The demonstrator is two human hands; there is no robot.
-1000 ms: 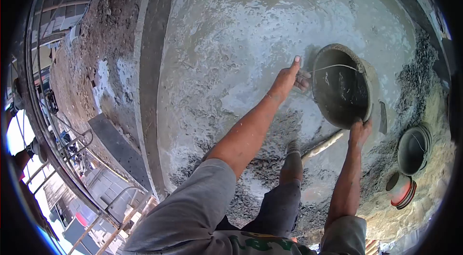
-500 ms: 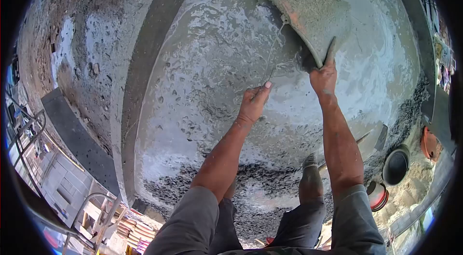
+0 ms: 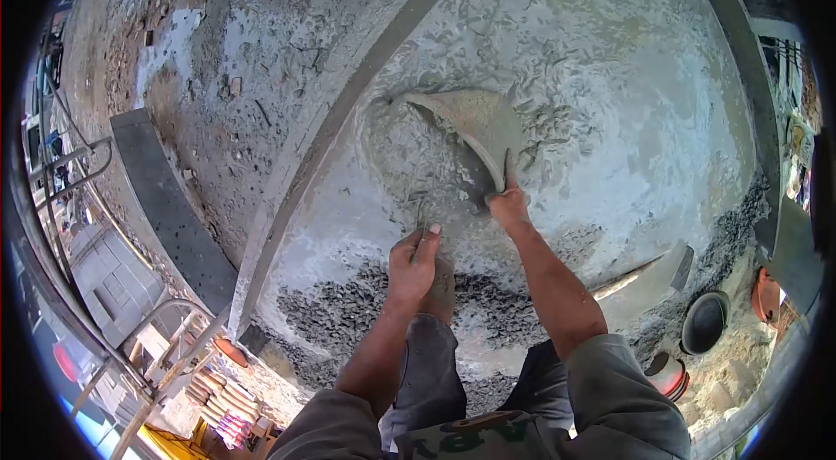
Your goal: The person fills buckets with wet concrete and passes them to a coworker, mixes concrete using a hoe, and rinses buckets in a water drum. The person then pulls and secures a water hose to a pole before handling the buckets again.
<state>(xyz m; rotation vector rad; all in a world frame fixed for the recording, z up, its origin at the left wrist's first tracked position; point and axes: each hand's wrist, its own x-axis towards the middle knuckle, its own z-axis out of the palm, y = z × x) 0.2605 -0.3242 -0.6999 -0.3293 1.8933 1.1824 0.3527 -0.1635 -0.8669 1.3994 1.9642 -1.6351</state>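
Note:
A bucket (image 3: pixel 481 119) caked in wet grey cement lies tipped over in the wet concrete (image 3: pixel 575 190), its rim partly sunk and its inside mostly hidden. My right hand (image 3: pixel 510 206) is closed round the near end of the rim, one finger stretched along the outer wall. To its left, my left hand (image 3: pixel 413 267) pinches a thin wire handle (image 3: pixel 421 212) that leads toward the bucket. Wet cement surrounds the bucket, with rough gravelly mix (image 3: pixel 340 312) nearer my legs.
A long form board (image 3: pixel 326 134) edges the slab on the left, another (image 3: pixel 740 51) on the right. A dark bucket (image 3: pixel 704 323) stands at lower right beside a red-and-white bucket (image 3: pixel 669 375). Metal railing (image 3: pixel 178 308) and a grey plank (image 3: pixel 170 208) are at left.
The view has shifted. The bucket and both hands now appear lower and further left, nearer my body. Both hands keep their holds, and the bucket still lies tipped over.

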